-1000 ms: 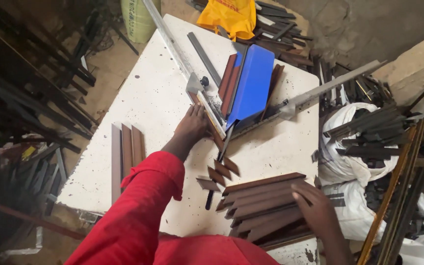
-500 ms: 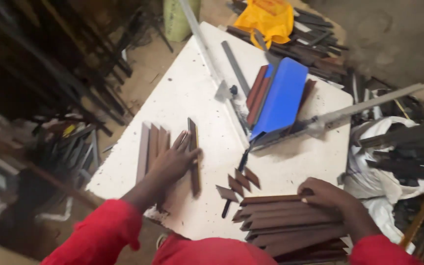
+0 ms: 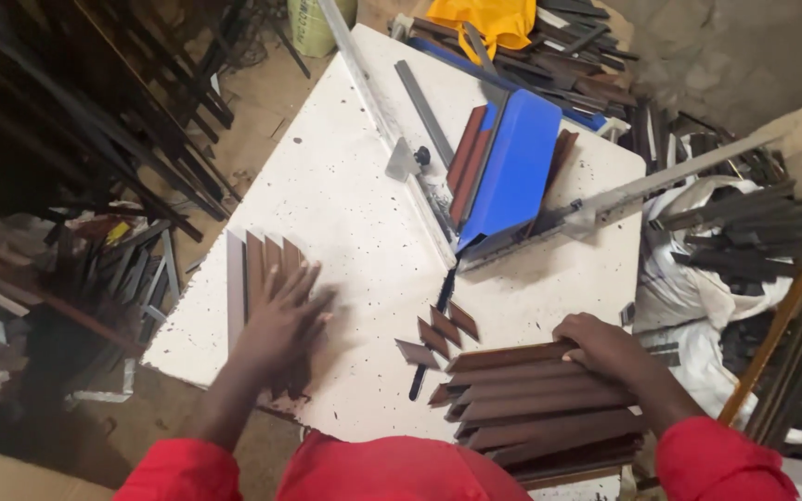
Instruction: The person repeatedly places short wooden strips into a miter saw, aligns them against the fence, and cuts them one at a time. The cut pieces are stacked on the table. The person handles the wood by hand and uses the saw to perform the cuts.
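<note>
Row of short brown metal strips (image 3: 266, 278) lies at the white speckled table's (image 3: 345, 186) 8 o'clock edge, directly under the left hand (image 3: 280, 320): fingers spread, flat on top, gripping nothing. Right hand (image 3: 605, 345) rests open on a stack of long brown profiles (image 3: 540, 408) at 5 o'clock. Blue mitre saw (image 3: 512, 172) at 1 o'clock.

red long sleeves, red top, bare hands (image 3: 276, 320)
</note>
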